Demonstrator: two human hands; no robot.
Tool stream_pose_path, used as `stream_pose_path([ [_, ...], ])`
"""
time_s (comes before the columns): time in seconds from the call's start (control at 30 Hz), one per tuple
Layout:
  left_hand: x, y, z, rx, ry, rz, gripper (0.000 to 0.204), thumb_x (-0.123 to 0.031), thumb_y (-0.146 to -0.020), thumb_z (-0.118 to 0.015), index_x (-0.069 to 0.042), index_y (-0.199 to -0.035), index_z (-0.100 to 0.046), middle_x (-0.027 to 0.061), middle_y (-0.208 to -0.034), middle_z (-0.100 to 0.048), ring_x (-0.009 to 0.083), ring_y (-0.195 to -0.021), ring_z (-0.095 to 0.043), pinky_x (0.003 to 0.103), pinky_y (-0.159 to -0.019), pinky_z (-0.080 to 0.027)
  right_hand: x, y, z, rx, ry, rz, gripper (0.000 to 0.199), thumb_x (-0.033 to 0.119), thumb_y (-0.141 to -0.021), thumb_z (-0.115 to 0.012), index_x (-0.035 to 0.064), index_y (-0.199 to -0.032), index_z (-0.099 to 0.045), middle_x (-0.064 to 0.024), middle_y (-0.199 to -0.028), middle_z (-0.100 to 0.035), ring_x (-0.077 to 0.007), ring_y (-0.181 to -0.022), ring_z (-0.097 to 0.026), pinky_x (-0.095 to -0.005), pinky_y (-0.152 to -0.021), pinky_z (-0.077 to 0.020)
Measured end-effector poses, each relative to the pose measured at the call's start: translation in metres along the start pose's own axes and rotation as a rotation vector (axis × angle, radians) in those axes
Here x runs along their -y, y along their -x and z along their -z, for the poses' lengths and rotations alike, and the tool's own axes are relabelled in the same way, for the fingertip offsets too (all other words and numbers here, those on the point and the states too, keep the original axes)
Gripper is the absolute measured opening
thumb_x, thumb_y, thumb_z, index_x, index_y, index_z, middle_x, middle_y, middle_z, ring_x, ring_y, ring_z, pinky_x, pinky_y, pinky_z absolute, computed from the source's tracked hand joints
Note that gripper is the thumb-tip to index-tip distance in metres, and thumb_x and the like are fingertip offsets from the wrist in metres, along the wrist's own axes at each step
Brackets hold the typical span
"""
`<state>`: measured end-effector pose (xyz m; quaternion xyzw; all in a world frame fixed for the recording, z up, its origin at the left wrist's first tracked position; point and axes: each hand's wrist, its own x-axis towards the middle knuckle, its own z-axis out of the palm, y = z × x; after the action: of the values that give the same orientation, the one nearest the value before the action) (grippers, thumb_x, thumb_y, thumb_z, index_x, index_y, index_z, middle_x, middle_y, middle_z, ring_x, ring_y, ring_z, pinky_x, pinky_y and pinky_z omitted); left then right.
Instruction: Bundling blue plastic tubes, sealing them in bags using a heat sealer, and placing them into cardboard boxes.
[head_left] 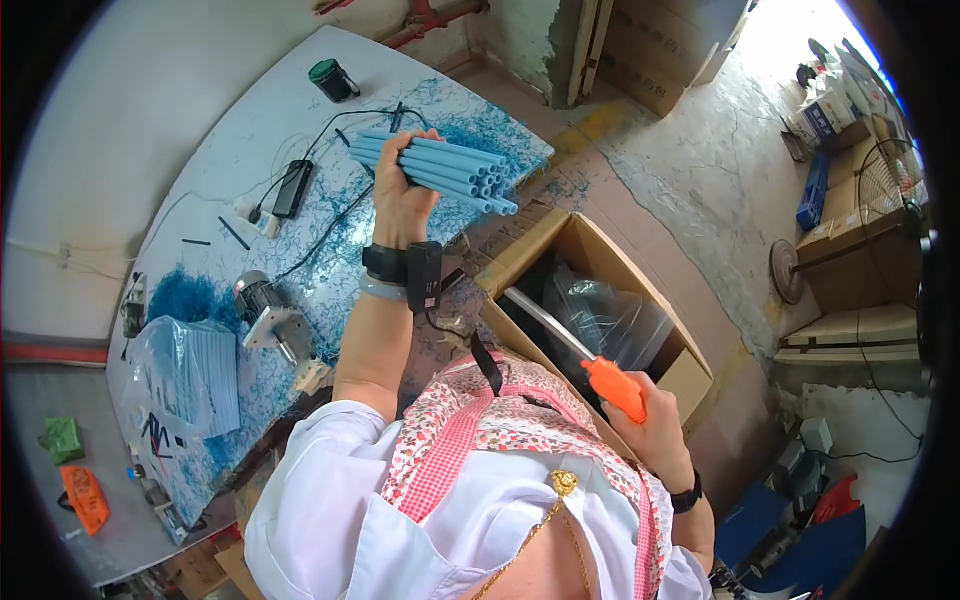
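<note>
A: Grip first?
B: Left hand [398,195] closed round a bundle of light blue plastic tubes [440,172], raised above the white worktable [200,130]. Right hand [655,430] clenched on the orange handle of a long-bladed knife [585,360], blade slanting over the open cardboard box [600,300].
A: The tubes?
B: Roughly a dozen, equal length, hollow ends facing right, lying near level.
A: Surroundings, big to small?
B: Table strewn with blue shavings; clear plastic bag [190,375] at its left; small grey motor [262,300]; black phone [292,187]; dark green-lidded jar [332,80].
</note>
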<state>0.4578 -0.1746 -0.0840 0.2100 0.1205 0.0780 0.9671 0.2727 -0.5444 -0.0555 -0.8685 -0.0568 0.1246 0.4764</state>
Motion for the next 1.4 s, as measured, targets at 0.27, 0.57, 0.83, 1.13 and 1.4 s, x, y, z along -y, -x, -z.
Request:
stream_pose_path([
  [0.27,0.011,0.003,-0.004,-0.055,0.001,-0.004,0.011,-0.008,-0.08,-0.061,0.0,-0.085,-0.055,0.0106,-0.088,-0.061,0.0236,-0.086,-0.06,0.038,-0.081,-0.051,0.023,0.006,0.005,-0.046,0.052,0.097,0.029,0.006,-0.076,-0.065,-0.0014,-0.103,-0.056,-0.0078,-0.073,-0.061,-0.0135,-0.066,-0.058,-0.0271,-0.063,-0.0467],
  [0.57,0.008,0.01,-0.009,-0.071,0.068,0.072,0.017,-0.014,-0.081,-0.061,0.0,-0.09,-0.059,0.0084,-0.088,-0.063,0.0216,-0.086,-0.06,0.036,-0.081,-0.05,0.029,0.007,0.007,-0.098,0.004,0.081,0.028,0.008,-0.078,-0.065,-0.0015,-0.102,-0.056,-0.0108,-0.071,-0.06,-0.0157,-0.061,-0.057,-0.026,-0.06,-0.0451],
  [0.83,-0.002,0.01,-0.001,-0.045,0.075,0.092,0.02,-0.015,-0.08,-0.062,0.002,-0.092,-0.06,0.0076,-0.086,-0.063,0.0211,-0.085,-0.061,0.036,-0.08,-0.049,0.028,0.005,-0.001,-0.1,-0.013,0.056,0.027,0.006,-0.076,-0.064,-0.0021,-0.1,-0.055,-0.0077,-0.07,-0.058,-0.013,-0.061,-0.052,-0.0262,-0.06,-0.0438],
  [1.13,0.005,0.008,-0.001,0.042,-0.109,-0.062,0.026,-0.009,-0.079,-0.063,0.001,-0.102,-0.055,0.0076,-0.087,-0.062,0.0215,-0.084,-0.062,0.038,-0.08,-0.05,0.02,0.004,-0.006,-0.1,-0.063,0.012,0.026,0.005,-0.076,-0.064,-0.0018,-0.099,-0.056,-0.0063,-0.07,-0.058,-0.0131,-0.06,-0.052,-0.0256,-0.059,-0.0434],
  [1.4,-0.01,0.034,-0.006,0.384,-2.095,-0.928,0.055,-0.006,-0.069,-0.068,-0.006,-0.12,-0.048,0.0078,-0.09,-0.061,0.0256,-0.085,-0.061,0.036,-0.075,-0.05,0.004,0.017,0.004,-0.068,-0.026,0.078,0.023,0.004,-0.077,-0.062,-0.001,-0.099,-0.058,-0.0021,-0.069,-0.057,-0.0072,-0.056,-0.051,-0.0229,-0.052,-0.0421],
])
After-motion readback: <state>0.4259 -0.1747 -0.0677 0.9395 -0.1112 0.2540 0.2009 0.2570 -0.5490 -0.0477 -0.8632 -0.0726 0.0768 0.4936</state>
